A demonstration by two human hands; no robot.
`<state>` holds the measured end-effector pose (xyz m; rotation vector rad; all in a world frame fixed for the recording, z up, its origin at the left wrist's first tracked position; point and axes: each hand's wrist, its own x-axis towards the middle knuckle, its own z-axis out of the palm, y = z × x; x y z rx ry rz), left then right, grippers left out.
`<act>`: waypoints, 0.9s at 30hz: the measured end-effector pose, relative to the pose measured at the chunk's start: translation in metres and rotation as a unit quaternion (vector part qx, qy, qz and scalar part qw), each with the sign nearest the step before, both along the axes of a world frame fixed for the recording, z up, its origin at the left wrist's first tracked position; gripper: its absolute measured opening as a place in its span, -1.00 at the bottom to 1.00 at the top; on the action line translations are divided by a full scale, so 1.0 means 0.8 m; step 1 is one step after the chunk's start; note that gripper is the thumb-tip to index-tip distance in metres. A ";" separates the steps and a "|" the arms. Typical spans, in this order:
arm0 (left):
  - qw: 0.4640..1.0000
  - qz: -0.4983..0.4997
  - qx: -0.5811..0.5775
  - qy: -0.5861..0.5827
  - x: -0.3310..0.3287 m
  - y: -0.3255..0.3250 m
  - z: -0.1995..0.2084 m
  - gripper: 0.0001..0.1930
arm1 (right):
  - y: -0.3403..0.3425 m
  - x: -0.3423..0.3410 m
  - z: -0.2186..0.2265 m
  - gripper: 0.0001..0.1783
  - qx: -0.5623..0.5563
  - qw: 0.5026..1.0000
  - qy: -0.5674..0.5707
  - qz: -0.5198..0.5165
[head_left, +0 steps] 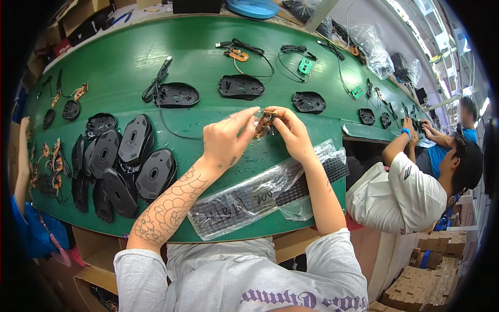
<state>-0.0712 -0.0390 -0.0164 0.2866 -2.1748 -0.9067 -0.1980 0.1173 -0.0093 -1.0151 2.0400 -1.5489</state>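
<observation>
Over the middle of the green bench, my right hand [292, 132] pinches a small brown mouse circuit board [265, 125] between thumb and fingers. My left hand [228, 138] is close against the board's left side, thumb and index fingertips drawn near each other; whatever they pinch is too small to make out. A thin black cable [176, 134] runs from behind my left hand to a bundled USB cable [156, 86]. Beyond my hands lie open black mouse shells, one [240, 87] straight ahead and another [309, 102] to its right.
Several dark mouse housings [136, 138] are heaped at left. Clear plastic bags with dark dotted sheets [244, 203] lie under my forearms. Orange [237, 54] and green boards [305, 65] with cables sit farther back. Co-workers are at the right, one in a white shirt [400, 192]; another person's arm [23, 161] shows at far left.
</observation>
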 end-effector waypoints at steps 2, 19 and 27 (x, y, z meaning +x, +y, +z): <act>0.999 0.005 0.024 0.026 -0.001 -0.004 0.001 -0.77 | 0.004 -0.004 0.003 -0.75 0.012 1.000 -0.016 0.015; 0.990 -0.023 -0.079 -0.112 -0.019 -0.005 -0.026 -0.88 | 0.020 -0.021 -0.008 -0.80 0.036 0.992 -0.069 0.099; 0.989 -0.030 -0.026 -0.140 -0.018 -0.004 -0.017 -0.90 | 0.012 -0.011 0.000 -0.84 0.057 0.995 -0.064 0.052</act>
